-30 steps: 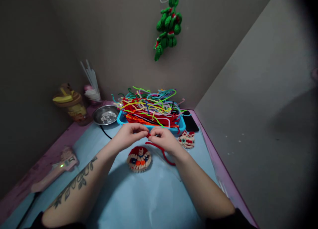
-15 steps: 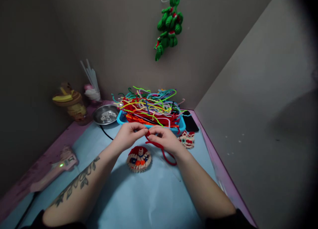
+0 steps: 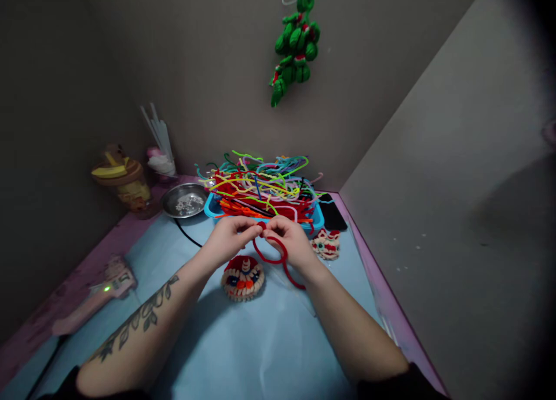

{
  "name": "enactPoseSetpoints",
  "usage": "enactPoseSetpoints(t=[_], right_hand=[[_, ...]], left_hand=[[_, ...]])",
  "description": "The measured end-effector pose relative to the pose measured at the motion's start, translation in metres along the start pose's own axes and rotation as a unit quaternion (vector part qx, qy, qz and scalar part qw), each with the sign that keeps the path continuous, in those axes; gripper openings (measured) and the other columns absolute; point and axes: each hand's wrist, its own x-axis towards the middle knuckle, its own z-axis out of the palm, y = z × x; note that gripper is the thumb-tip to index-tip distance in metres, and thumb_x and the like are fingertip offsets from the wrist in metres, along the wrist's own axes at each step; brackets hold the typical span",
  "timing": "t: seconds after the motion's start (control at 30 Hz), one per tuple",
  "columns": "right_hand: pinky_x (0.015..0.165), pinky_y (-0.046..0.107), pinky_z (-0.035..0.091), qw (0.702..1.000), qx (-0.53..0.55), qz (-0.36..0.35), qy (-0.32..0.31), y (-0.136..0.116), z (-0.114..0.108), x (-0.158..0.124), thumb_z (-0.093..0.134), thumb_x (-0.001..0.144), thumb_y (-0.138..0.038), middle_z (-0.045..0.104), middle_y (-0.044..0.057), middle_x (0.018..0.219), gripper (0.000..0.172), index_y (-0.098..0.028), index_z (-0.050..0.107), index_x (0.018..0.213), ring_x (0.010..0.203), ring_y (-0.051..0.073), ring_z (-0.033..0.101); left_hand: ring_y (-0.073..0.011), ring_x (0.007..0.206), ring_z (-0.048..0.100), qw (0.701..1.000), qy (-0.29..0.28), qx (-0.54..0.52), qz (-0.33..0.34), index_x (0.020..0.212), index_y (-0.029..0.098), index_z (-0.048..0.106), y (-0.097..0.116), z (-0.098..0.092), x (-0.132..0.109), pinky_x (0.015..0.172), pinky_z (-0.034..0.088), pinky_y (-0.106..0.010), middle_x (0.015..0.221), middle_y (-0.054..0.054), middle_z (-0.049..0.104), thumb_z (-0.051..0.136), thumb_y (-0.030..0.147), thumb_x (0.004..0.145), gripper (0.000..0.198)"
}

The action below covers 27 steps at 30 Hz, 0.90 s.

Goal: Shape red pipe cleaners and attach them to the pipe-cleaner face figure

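Between my fingertips is one end of a red pipe cleaner (image 3: pixel 275 261), bent into a small curl. My left hand (image 3: pixel 232 236) pinches the curl from the left, and my right hand (image 3: pixel 289 238) pinches it from the right. The free length loops below the fingers and trails down past my right wrist. Just below my hands lies a round face-like piece (image 3: pixel 243 279) of cream, red, blue and orange pipe cleaner. A smaller red and cream piece (image 3: pixel 326 245) rests to the right of my right hand.
A blue basket (image 3: pixel 319 220) full of colourful pipe cleaners stands behind my hands. To its left is a metal dish (image 3: pixel 185 201) with small pale bits. A pink glue gun (image 3: pixel 102 290) with a green light lies at left. A dark phone-like slab (image 3: pixel 332 213) is at right.
The pipe cleaner's loose length has swung into a wider loop under my right fingers. Both hands have shifted only slightly and keep their pinch.
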Motion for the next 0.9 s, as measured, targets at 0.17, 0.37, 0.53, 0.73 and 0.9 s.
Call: enactPoseSetpoints(t=[0.17, 0.37, 0.53, 0.73, 0.9], right_hand=[[0.060, 0.025, 0.037, 0.995, 0.081, -0.007, 0.060, 0.001, 0.001, -0.002, 0.065, 0.076, -0.029, 0.053, -0.002, 0.071, 0.015, -0.018, 0.059, 0.068, 0.064, 0.012, 0.048], [0.060, 0.024, 0.037, 0.978, 0.164, 0.005, 0.127, 0.005, 0.013, -0.005, 0.066, 0.076, -0.028, 0.050, -0.002, 0.070, 0.016, -0.019, 0.057, 0.068, 0.064, 0.011, 0.045], [0.058, 0.024, 0.037, 0.956, 0.238, 0.016, 0.171, 0.010, 0.027, -0.007, 0.069, 0.073, -0.031, 0.049, -0.003, 0.068, 0.019, -0.019, 0.056, 0.066, 0.061, 0.010, 0.043], [0.058, 0.025, 0.040, 0.956, 0.256, 0.026, 0.140, 0.006, 0.015, -0.005, 0.070, 0.074, -0.038, 0.058, 0.000, 0.077, 0.022, -0.021, 0.066, 0.088, 0.063, 0.012, 0.047], [0.070, 0.031, 0.046, 0.965, 0.218, -0.046, 0.137, 0.000, -0.001, 0.000, 0.076, 0.067, -0.047, 0.058, 0.005, 0.095, 0.028, -0.022, 0.070, 0.079, 0.083, 0.018, 0.055]], left_hand=[[-0.0076, 0.047, 0.041, 0.997, -0.004, -0.069, -0.028, 0.076, 0.014, 0.070, 0.001, 0.006, -0.002, 0.042, 0.031, -0.019, 0.057, 0.003, 0.053, 0.064, 0.045, 0.075, 0.031], [-0.0073, 0.047, 0.037, 0.989, 0.052, -0.131, -0.036, 0.073, 0.014, 0.069, 0.001, 0.023, -0.006, 0.044, 0.028, -0.020, 0.056, 0.004, 0.052, 0.067, 0.043, 0.073, 0.028], [-0.0080, 0.050, 0.037, 0.984, 0.093, -0.148, -0.020, 0.075, 0.015, 0.068, -0.003, 0.031, -0.008, 0.046, 0.029, -0.020, 0.057, 0.004, 0.050, 0.064, 0.044, 0.077, 0.029], [-0.0075, 0.048, 0.034, 0.980, 0.090, -0.175, -0.013, 0.071, 0.015, 0.065, 0.005, 0.023, -0.009, 0.046, 0.026, -0.021, 0.052, 0.006, 0.043, 0.066, 0.041, 0.074, 0.026], [-0.0059, 0.046, 0.027, 0.969, 0.002, -0.243, -0.038, 0.067, 0.015, 0.061, 0.003, 0.022, -0.009, 0.045, 0.021, -0.021, 0.050, 0.007, 0.037, 0.069, 0.043, 0.070, 0.029]])
